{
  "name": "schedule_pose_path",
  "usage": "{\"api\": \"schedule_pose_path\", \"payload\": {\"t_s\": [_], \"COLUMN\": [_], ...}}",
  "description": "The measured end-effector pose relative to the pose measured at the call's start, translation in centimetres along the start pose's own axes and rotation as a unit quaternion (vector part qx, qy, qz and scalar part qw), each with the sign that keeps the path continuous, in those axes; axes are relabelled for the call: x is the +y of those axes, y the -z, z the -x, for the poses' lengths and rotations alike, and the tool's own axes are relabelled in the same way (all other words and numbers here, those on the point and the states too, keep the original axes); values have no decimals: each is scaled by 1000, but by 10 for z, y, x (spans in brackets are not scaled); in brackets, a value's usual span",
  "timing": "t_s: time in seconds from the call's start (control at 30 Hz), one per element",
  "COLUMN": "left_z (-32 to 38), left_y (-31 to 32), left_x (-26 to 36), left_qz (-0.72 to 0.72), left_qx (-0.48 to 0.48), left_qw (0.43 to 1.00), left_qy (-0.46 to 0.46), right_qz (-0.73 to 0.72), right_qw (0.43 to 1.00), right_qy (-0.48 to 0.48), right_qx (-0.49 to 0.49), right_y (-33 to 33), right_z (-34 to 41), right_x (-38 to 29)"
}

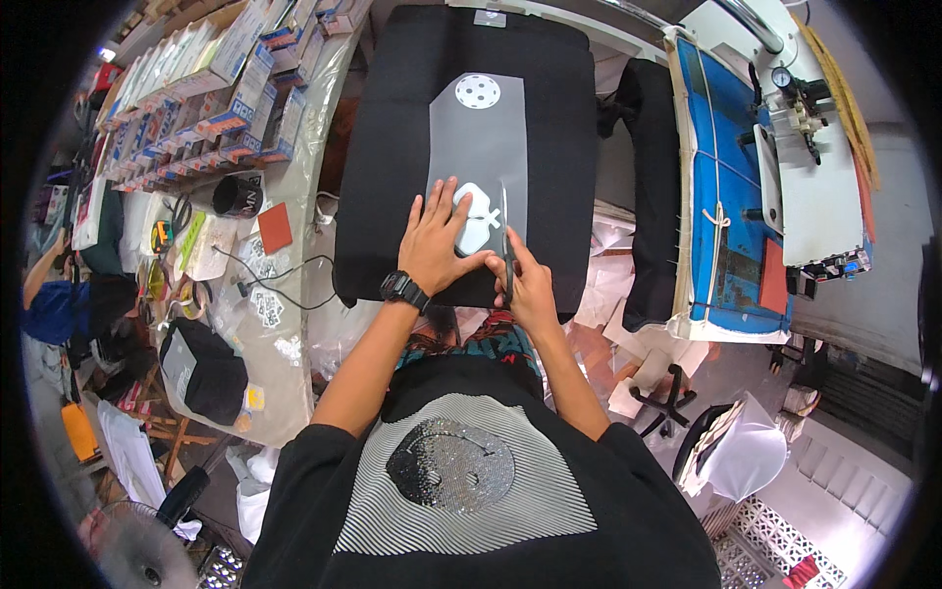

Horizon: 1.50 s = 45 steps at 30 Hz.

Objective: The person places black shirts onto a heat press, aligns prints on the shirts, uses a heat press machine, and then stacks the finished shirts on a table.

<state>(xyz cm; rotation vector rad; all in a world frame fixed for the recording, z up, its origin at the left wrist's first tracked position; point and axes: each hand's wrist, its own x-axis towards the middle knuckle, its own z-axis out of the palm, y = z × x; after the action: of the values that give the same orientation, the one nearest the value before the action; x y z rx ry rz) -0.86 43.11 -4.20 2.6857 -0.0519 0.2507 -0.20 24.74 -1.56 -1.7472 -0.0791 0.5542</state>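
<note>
A translucent film sheet (pixel 478 143) lies on a black cloth-covered board (pixel 390 132) before me. It bears a white perforated ball motif (pixel 477 92) near its far end and a white crossed-paddles motif (pixel 473 232) near my hands. My left hand (pixel 436 247) rests flat on the film with its fingers spread, partly over the left side of the paddles motif. In my right hand (pixel 531 283) is a pair of scissors (pixel 508 254), with the blades pointing away from me along the right side of that motif. The film's near edge is partly hidden by my hands.
On the left table (pixel 287 397) stand small cardboard boxes (pixel 213 96), a black cup (pixel 237 196) and a black cap (pixel 202 372). A thin cable (pixel 294 302) reaches the board's left edge. To the right is a press machine (pixel 817 169) beside a blue padded surface (pixel 725 191).
</note>
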Motion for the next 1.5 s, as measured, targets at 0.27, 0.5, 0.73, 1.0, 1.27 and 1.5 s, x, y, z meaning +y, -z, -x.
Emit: {"api": "schedule_pose_path", "payload": {"t_s": [0.27,0.5,0.73,1.0,1.27,1.5], "left_z": [-1,-2,-3,-4,-4,-6], "left_y": [4,7,6,9,10,13], "left_x": [1,2,1,1,-1,3], "left_qz": [6,17,25,29,18,27], "left_qx": [-4,-20,-20,-33,-39,-36], "left_qw": [1000,1000,999,999,999,999], "left_qy": [5,14,15,21,20,16], "right_qz": [46,44,61,59,68,267], "right_qw": [999,999,997,997,995,931], "right_qy": [27,22,45,45,70,245], "right_qx": [-2,1,6,8,10,49], "right_y": [5,7,6,7,13,47], "right_z": [-52,-83,-109,-137,-186,-188], "right_x": [-29,-36,-46,-58,-70,-61]}}
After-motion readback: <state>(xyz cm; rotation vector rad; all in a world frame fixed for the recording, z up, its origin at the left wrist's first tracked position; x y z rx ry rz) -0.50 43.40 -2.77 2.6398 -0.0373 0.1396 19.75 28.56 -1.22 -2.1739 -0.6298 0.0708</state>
